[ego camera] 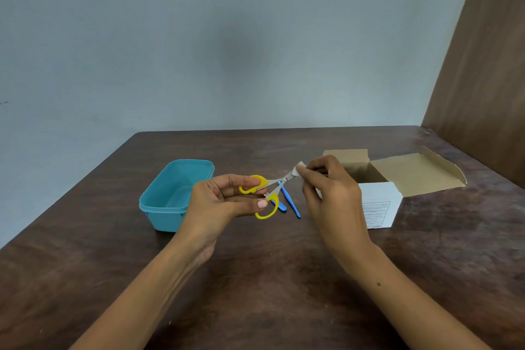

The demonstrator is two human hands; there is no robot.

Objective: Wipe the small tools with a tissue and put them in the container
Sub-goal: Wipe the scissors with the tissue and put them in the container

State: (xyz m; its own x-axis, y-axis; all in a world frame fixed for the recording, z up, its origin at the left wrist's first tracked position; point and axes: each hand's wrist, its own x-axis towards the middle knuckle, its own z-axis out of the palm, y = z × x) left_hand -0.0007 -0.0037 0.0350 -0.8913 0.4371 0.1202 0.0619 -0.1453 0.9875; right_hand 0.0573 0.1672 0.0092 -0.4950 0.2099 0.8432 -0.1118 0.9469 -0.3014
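I am seeing the left hand (221, 202) gripping the yellow scissors (265, 193) by the handles; at its 2 o'clock, the right hand (329, 190) is pinching the tissue (299, 169) around the blade tips. The blue container (173, 193) is sitting at 9 o'clock.

The scissors' (270, 190) blade tips vanish inside the tissue (299, 168); the box's (380, 204) label print is too small (just grey lines); both forearms are cut off at the near edge.

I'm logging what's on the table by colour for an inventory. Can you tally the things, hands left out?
Yellow: 1, the scissors
Blue: 2, two thin tools on the table
Teal: 1, the container
White: 1, the tissue
Brown and white: 1, the open cardboard box
Total: 6
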